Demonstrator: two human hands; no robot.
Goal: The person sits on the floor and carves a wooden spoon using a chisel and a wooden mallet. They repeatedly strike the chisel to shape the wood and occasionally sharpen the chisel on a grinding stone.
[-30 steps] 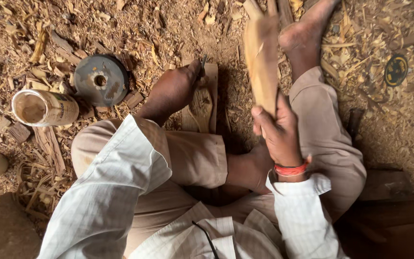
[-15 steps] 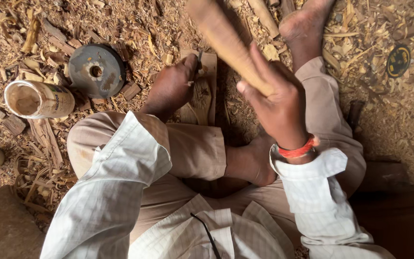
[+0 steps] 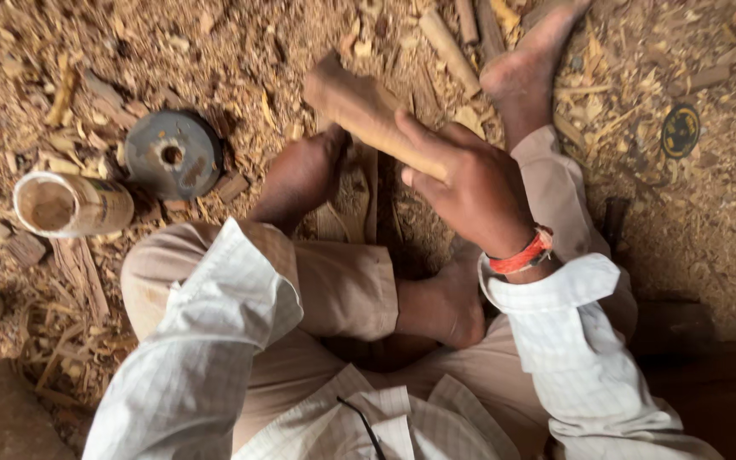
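While the person sits cross-legged on the floor, the right hand (image 3: 470, 183) sits right of frame centre, fingers wrapped closed around a pale wooden stick (image 3: 359, 106) that slants from the fist up and left toward the upper middle of the frame, its blunt far end clear of the ground. An orange-red band (image 3: 521, 255) circles that wrist, just above a white checked cuff (image 3: 555, 298). The left hand (image 3: 304, 175) lies left of centre, lower than the stick, pressed down on a flat carved wooden piece (image 3: 355, 213) resting on the floor between the knees; the fingers are hidden under the knuckles, so whether they grip or merely press cannot be told. Beige trousers cover both folded legs; one bare foot (image 3: 449, 307) is tucked at lower centre, the other bare foot (image 3: 530, 64) stretches to the upper right of centre. Left of the left hand, a dark round disc with a centre hole (image 3: 172, 155) lies flat among the chips. Further left, a pale cylindrical container (image 3: 70, 204) lies on its side, open mouth facing left. At far upper right, a small dark round lid (image 3: 681, 130) lies flat. Wood shavings (image 3: 215, 51) cover the floor all round.
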